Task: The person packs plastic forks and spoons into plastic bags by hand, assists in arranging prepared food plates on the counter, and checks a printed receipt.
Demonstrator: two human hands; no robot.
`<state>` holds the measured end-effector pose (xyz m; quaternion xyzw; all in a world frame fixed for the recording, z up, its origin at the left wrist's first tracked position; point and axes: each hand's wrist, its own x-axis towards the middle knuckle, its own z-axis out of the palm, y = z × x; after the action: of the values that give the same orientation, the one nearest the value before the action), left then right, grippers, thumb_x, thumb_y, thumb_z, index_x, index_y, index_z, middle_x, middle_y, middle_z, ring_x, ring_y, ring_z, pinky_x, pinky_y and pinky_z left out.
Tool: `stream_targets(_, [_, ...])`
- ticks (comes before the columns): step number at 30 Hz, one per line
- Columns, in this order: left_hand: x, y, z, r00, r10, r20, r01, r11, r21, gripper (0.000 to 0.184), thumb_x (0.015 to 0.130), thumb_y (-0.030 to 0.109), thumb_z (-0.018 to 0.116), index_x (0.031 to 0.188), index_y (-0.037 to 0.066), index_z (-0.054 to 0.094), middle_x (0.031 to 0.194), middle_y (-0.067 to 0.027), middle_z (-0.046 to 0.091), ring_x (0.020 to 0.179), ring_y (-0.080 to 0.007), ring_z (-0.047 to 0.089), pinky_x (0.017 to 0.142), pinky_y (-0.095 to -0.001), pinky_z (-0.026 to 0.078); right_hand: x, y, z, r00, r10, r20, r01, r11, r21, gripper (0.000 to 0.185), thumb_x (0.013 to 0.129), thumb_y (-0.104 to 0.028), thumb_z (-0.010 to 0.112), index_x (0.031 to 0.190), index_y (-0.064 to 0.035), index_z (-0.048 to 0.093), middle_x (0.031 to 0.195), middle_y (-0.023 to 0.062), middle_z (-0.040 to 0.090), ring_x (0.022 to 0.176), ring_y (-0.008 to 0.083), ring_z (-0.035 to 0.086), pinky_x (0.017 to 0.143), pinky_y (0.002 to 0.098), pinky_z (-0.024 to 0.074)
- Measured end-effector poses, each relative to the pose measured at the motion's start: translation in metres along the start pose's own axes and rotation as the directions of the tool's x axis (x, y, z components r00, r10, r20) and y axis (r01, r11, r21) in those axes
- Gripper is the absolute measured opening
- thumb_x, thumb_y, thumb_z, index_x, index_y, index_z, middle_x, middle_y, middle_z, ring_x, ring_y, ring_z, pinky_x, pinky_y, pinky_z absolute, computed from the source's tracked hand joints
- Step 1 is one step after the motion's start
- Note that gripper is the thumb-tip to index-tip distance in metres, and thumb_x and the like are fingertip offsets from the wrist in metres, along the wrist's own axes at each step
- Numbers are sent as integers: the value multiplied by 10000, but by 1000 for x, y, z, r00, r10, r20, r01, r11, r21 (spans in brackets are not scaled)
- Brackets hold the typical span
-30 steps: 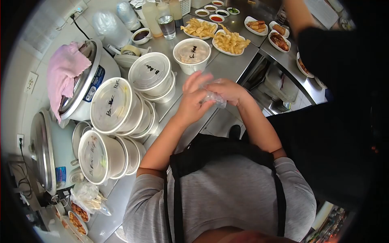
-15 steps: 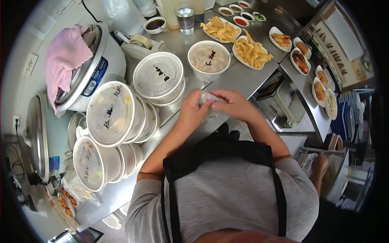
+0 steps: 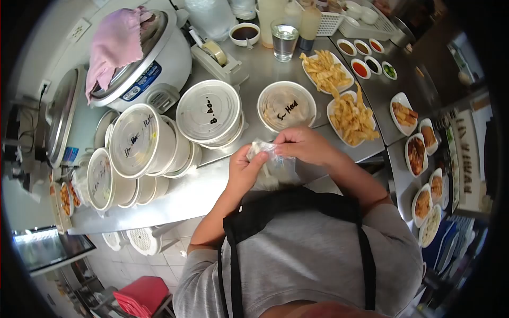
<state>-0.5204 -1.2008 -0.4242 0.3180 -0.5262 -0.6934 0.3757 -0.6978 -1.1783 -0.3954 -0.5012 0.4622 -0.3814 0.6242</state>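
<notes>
A thin clear plastic bag [image 3: 278,174] hangs between my hands, in front of my apron at the counter's edge. My left hand [image 3: 245,170] pinches its top edge on the left, thumb pressed down on the film. On the right my right hand [image 3: 305,146] grips the same edge between thumb and fingers. Just beyond the hands stands a round lidded tub [image 3: 286,107] with black handwriting on its lid. Left of it is a stack of lidded tubs [image 3: 208,112], also marked in black. What the bag contains, if anything, I cannot make out.
More lidded tubs [image 3: 139,140] crowd the counter's left, near a large rice cooker [image 3: 143,74] draped with a pink cloth [image 3: 114,50]. Behind are a tape dispenser [image 3: 220,59] and water glass [image 3: 284,41]. Plates of fried pieces [image 3: 351,121] sit right. A red bin [image 3: 142,296] stands below.
The view has shifted, showing more floor on the left. The plastic bag, bunched up before, now hangs more spread out, with my hands slightly farther apart.
</notes>
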Motion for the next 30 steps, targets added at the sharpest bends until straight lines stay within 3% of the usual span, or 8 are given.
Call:
stream_targets(6, [-11,5,-2,948,151,-281,-142,989,53,131,764,113,574,828,0,558,692,2,549,607,-39,465,537,-182,381,36,-66,-20,914,43,404,167,866,-472,160,748,-163,572,844,-36,557,738,0,559,636,39,489,533,174,386])
stream_targets(12, [-24,15,-15,926,114,-361,-88,992,86,146,759,112,580,842,-8,566,684,8,542,605,-39,456,542,-178,376,212,-32,-86,971,142,-192,-197,930,-311,283,746,-296,544,874,-44,558,811,39,569,639,103,522,510,238,412])
stream_targets(15, [-26,11,-24,923,99,-372,-65,993,103,141,759,113,579,832,-7,567,679,15,539,599,-35,448,537,-177,369,278,1,-89,920,-61,-387,-262,639,-723,310,728,-302,555,860,-21,567,837,73,569,633,142,516,518,317,413])
stream_targets(18, [-29,6,-32,908,95,-408,-56,993,107,137,761,117,577,814,-8,561,664,23,526,599,-38,441,544,-180,365,304,8,-89,928,-49,-370,-289,533,-795,341,710,-325,568,816,-2,583,820,105,570,609,179,503,526,369,395])
stream_targets(21, [-30,5,-36,902,101,-421,-76,994,75,132,755,106,577,810,-11,555,679,12,526,617,-48,446,562,-190,369,312,3,-94,953,136,-271,-296,611,-734,325,704,-337,575,740,-14,592,709,85,563,547,160,474,484,338,374])
stream_targets(25, [-39,8,-42,822,242,-515,-146,965,220,103,735,75,574,775,-18,552,756,-50,547,677,-103,488,602,-220,386,277,-30,-84,949,98,-299,-232,859,-455,289,683,-331,599,665,-43,587,594,42,505,516,142,427,485,319,343])
stream_targets(27, [-44,6,-47,765,424,-484,-182,864,470,108,735,70,547,781,-25,525,761,-72,545,716,-133,498,657,-239,393,249,-20,-87,937,216,-275,-327,819,-471,278,646,-336,627,603,-64,584,616,35,503,578,164,445,579,365,375])
stream_targets(30, [-45,-6,-52,625,721,-299,-307,580,755,88,672,9,554,754,5,523,760,-102,545,742,-248,515,699,-329,407,245,7,-96,865,428,-260,-495,811,-313,278,697,-384,588,760,-114,588,636,-26,476,548,84,407,471,234,297])
